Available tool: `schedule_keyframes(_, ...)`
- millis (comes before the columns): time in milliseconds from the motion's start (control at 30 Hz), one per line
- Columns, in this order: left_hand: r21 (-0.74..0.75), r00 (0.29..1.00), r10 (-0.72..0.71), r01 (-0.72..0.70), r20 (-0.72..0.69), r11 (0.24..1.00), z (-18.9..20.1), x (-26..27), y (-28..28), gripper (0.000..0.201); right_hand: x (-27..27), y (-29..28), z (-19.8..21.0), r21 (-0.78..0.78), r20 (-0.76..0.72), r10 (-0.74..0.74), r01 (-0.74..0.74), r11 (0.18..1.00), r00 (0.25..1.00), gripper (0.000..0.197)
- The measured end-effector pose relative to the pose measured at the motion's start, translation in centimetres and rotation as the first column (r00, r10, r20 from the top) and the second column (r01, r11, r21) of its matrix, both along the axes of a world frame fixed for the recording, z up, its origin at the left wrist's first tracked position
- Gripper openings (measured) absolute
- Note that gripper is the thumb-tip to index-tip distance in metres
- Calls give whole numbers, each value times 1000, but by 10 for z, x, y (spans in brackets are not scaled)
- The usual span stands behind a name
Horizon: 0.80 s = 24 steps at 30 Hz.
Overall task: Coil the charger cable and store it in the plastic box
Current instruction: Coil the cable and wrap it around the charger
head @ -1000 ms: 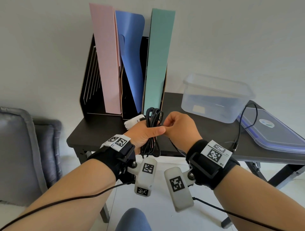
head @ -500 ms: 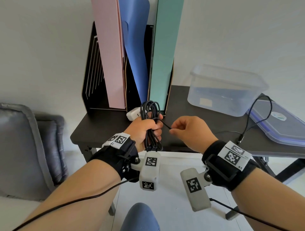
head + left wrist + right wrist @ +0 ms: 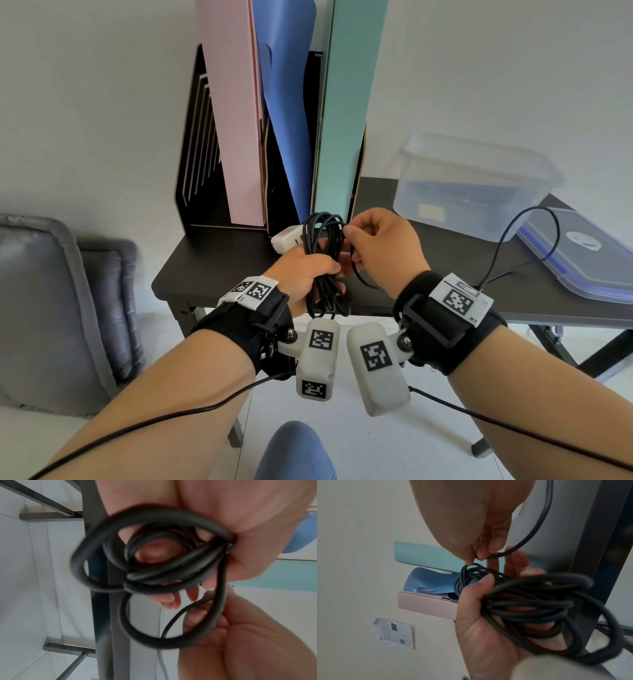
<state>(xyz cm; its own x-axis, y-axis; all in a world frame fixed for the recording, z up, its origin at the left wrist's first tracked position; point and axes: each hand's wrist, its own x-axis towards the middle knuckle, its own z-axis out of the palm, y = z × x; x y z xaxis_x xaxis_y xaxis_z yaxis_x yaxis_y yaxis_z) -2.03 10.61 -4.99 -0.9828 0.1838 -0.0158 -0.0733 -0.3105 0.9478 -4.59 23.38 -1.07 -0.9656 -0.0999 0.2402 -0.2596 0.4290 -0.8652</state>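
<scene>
White wall stands behind the dark worktop point(image 3: 383, 236), where a black file rack point(image 3: 197, 144) holds pink, blue and green folders cut off at the top edge. On the right side the clear box point(image 3: 479, 186) stands open, and its lid point(image 3: 582, 260) lies just beside it, partly out of view. My left hand point(image 3: 303, 270) has its grip closed around the middle of the coiled cable point(image 3: 323, 260); the loops stick out above and below my fist. The white charger point(image 3: 287, 236) is mostly hidden behind this hand. My right hand point(image 3: 380, 246) pinches one strand at the top of the coil with thumb and fingertips. From there the loose end arcs over the lid and comes down to the worktop. Both wrist views are blurred.
</scene>
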Motion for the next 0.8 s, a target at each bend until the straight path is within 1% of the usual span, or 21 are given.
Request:
schedule_keyframes(100, -7, 999, -35, 35, -10, 999, 1, 1, 0, 29, -1, -6, 4, -59, 16, -8, 9, 998, 1000, 4)
schedule_keyframes(200, 41, 999, -50, 50, -4, 998, 2, 2, 1, 29, -1, -10, 3, -135, 35, -11, 15, 991, 999, 3)
schedule_keyframes(300, 76, 999, -47, 46, 8, 996, 3, 3, 2, 29, 2, -10, 3, -203, 49, 13, -3, 979, 999, 6)
schedule_keyframes(400, 96, 999, -31, 30, 17, 995, 5, 4, 4, 27, 6, -8, 3, -208, 30, 59, -51, 977, 998, 13)
schedule_keyframes(467, 96, 1000, -19, 17, 15, 995, 4, 3, 3, 26, 7, -8, 3, -214, 50, 110, -97, 972, 993, 17)
schedule_keyframes(567, 88, 999, 30, -31, 11, 996, 2, 4, 4, 26, 7, -3, 1, -230, 51, 159, -143, 963, 986, 23)
schedule_keyframes(633, 115, 996, 78, -81, 31, 990, 2, 4, 5, 23, 6, 3, -2, -142, 13, 122, -119, 983, 992, 26)
schedule_keyframes(700, 143, 990, 123, -132, 69, 981, 1, 3, 6, 23, 8, 11, -8, 33, -4, 103, -103, 994, 995, 30)
schedule_keyframes(800, 112, 978, 191, -200, 87, 973, -1, 1, 6, 26, 16, 20, -17, 258, 34, 136, -141, 956, 990, 28)
